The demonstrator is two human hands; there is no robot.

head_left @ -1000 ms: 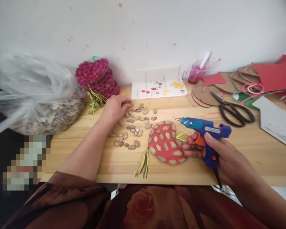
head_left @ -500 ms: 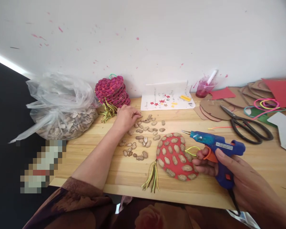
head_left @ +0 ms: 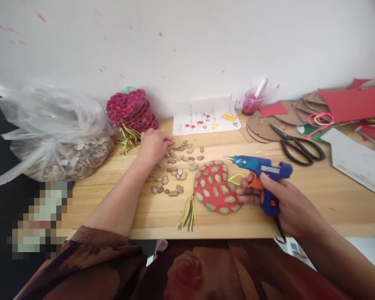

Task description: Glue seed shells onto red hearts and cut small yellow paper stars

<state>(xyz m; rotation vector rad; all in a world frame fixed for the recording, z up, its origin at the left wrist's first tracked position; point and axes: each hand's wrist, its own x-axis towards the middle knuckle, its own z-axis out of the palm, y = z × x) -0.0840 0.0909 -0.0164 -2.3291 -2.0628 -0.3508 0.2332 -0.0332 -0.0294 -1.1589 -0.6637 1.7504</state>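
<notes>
My right hand (head_left: 281, 193) grips a blue glue gun (head_left: 256, 164) by its handle, fingers around the orange trigger. Its metal nozzle points left, above a red heart-shaped piece (head_left: 210, 182) covered with rows of whole peanuts. A yellow and dark yarn tassel (head_left: 189, 214) hangs from the heart's left tip, and a yellow loop sticks out at its right. My left hand (head_left: 156, 145) reaches to the far edge of the loose peanuts (head_left: 172, 169), fingers bent and closed together. Whatever is between those fingertips is hidden.
At the left stands a clear plastic bag (head_left: 68, 158) of shells. Behind my left hand is a stack of magenta hearts (head_left: 128, 108). A paper with stars (head_left: 203, 123), a cup of pink paint (head_left: 251, 104), black scissors (head_left: 300, 148) and cardboard (head_left: 265, 127) lie towards the back and right.
The view has turned to the right, so everything sits further left in it. My left hand stays at the peanuts, and my right hand still holds the glue gun beside the heart.
</notes>
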